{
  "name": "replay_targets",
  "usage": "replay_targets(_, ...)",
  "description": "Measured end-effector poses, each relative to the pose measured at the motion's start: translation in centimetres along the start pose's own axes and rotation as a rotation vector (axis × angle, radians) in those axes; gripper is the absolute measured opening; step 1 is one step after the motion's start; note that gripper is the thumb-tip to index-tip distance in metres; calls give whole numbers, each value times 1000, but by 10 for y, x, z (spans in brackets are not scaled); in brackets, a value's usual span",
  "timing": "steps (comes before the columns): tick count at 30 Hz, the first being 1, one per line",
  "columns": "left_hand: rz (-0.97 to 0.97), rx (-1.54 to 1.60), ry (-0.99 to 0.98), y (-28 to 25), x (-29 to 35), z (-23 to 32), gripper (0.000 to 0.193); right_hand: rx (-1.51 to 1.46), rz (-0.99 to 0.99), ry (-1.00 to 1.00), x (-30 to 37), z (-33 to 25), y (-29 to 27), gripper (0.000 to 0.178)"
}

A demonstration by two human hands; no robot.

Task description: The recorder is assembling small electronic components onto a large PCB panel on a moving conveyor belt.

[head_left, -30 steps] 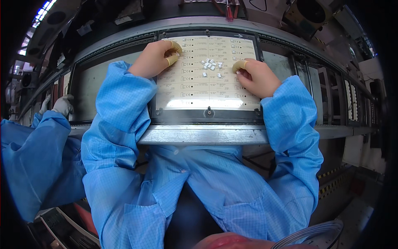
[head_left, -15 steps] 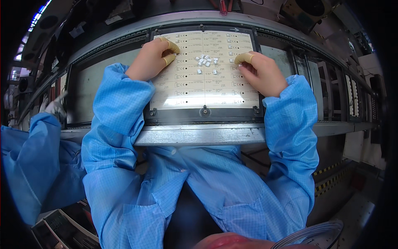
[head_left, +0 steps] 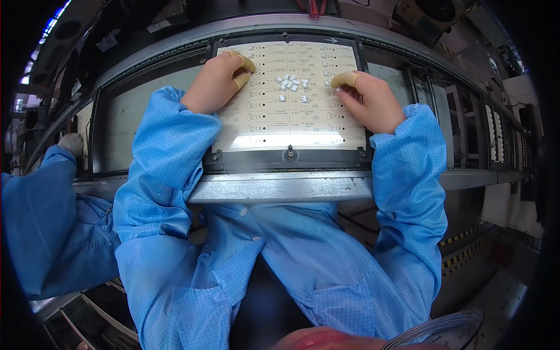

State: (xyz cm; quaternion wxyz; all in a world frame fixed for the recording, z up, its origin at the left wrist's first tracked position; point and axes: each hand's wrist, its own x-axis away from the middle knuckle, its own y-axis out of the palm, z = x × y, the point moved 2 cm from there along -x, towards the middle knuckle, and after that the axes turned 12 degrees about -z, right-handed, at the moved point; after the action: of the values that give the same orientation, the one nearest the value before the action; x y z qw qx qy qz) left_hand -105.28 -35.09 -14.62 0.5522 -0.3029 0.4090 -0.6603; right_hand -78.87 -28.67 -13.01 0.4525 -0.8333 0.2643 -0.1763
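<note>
Pale circuit-board panel [head_left: 274, 125] in a black frame lies before me, printed in repeating rows. Both my hands wear yellow finger cots on some fingers. Over the panel's left column, my left hand [head_left: 214, 84] is closed in a pinch, with a speck of white at its fingertips. My right hand [head_left: 373, 100] pinches a small white connector [head_left: 338, 90] by the right column. Between the hands lies a loose heap of white connectors [head_left: 291, 83], with two single ones just below it. Several more sit in the right column's upper rows, such as one white connector [head_left: 325, 64].
The framed panel rests on a conveyor with metal rails [head_left: 280, 188]. Grey plates [head_left: 146, 122] lie on the line to either side. At far left a co-worker's blue sleeve [head_left: 41, 216] and gloved hand [head_left: 71, 143] reach toward the line. A red-handled tool [head_left: 314, 10] lies beyond the far rail.
My two hands stay nearly where they were, still pinching over the two columns. The panel appears very slightly shifted upward in view. The co-worker's gloved hand has moved left and back.
</note>
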Motion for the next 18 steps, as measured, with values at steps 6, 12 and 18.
replay_targets(6, -1, 69, -45, -1, -3, 4, 15, 10, -47, 24, -3, 2, 1, 16)
replay_targets(12, -74, -47, 56, -5, 0, 1, 22, -53, -53, 107, -5, 1, 0, 16)
replay_targets(18, -40, -2, 322, 4, 11, 33, 22, 75, -5, 3, -12, 5, 15, 14)
